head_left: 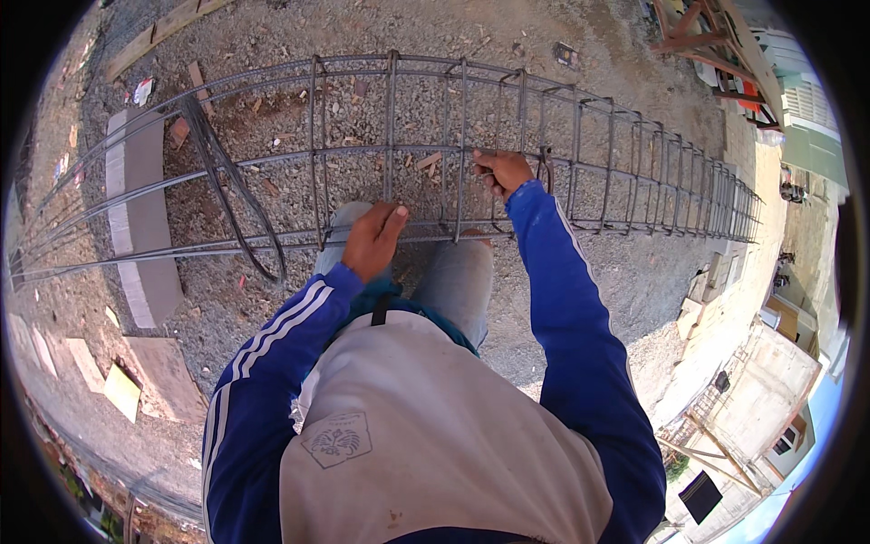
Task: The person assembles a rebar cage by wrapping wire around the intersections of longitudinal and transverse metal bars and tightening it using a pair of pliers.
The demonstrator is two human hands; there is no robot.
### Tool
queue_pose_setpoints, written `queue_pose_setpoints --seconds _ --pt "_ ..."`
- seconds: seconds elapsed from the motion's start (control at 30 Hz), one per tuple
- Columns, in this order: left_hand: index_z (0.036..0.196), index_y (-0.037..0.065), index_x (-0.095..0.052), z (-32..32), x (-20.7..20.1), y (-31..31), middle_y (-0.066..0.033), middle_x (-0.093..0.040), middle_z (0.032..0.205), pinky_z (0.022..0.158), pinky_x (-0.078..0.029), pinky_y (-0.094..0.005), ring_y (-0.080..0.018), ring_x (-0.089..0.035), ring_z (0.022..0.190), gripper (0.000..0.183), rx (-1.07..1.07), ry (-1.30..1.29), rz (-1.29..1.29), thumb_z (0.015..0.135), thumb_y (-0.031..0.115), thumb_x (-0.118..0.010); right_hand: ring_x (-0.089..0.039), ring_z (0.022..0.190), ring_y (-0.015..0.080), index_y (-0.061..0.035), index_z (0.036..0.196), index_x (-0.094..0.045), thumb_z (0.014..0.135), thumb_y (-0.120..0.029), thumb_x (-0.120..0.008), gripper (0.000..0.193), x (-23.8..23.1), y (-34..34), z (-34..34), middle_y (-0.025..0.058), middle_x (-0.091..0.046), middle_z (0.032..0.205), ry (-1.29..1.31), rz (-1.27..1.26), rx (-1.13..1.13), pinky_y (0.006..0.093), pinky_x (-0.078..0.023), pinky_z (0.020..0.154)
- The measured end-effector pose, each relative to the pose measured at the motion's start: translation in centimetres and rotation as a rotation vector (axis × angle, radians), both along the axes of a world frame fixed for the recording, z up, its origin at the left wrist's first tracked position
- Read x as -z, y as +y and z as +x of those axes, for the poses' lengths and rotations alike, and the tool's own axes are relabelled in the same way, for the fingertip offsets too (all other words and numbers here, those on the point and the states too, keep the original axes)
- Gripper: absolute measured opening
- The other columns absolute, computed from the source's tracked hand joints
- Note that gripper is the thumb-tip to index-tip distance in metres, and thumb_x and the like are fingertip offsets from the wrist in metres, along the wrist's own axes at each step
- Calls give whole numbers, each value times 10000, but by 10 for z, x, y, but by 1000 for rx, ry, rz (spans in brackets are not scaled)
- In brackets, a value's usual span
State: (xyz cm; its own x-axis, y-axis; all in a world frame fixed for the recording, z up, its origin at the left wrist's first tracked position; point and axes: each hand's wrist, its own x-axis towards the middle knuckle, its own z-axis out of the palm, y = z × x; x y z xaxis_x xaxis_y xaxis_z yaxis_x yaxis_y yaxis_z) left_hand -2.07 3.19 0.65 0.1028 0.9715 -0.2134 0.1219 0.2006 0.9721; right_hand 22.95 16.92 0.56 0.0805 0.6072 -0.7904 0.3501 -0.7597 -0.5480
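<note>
A long cage of steel reinforcing bars (417,148) with square stirrups lies across in front of me. My left hand (373,239) is closed at the near lower bar, thumb up; what its fingers hold, if anything, is hidden. At the middle bar, beside a stirrup (461,118), my right hand (504,172) is closed in a pinch on something too small to make out. Just right of it, a dark looped metal piece (545,167) hangs at the middle bar. A folded bundle of dark wire (222,177) is draped over the bars to the left.
A grey concrete block (140,218) sits under the bars at the left. Wood scraps and flat boards (165,376) lie on the gravel ground (272,335). The cage runs far off to the right. A timber frame (702,41) stands at the upper right.
</note>
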Motion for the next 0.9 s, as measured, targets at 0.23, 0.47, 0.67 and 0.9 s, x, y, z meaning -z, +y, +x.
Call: queue_pose_setpoints --seconds 0.23,0.47,0.67,0.9 --pt "906 -15 -583 29 7 -1 -55 -567 772 677 -422 -303 -140 -520 728 392 -35 -223 -194 976 355 -474 -547 518 124 14 996 -655 876 -178 -618 229 -2 -54 -39 101 -648 753 -18 293 -52 298 -414 446" --pt "1078 44 -585 72 -22 18 -21 -614 945 697 -441 -259 -108 -582 818 391 54 -459 -550 958 405 -497 -647 863 304 -40 1187 -604 839 -312 -649 443 -59 -47 12 177 -657 953 -328 328 -403 417 -489 770" --pt "978 74 -579 87 -25 37 -20 -614 887 641 -442 -268 -117 -593 774 341 -49 -508 -680 953 399 -480 -512 1124 422 -84 1412 -305 751 -433 -726 857 -30 -70 73 233 -485 1256 -956 347 -468 483 -439 919" --pt "1094 89 -556 95 -18 56 -39 -636 982 722 -485 -300 -135 -609 835 302 -14 -729 -811 977 347 -452 -590 995 417 -68 1400 -313 748 -313 -728 811 -7 -74 103 238 -570 1140 -870 400 -506 482 -472 851"
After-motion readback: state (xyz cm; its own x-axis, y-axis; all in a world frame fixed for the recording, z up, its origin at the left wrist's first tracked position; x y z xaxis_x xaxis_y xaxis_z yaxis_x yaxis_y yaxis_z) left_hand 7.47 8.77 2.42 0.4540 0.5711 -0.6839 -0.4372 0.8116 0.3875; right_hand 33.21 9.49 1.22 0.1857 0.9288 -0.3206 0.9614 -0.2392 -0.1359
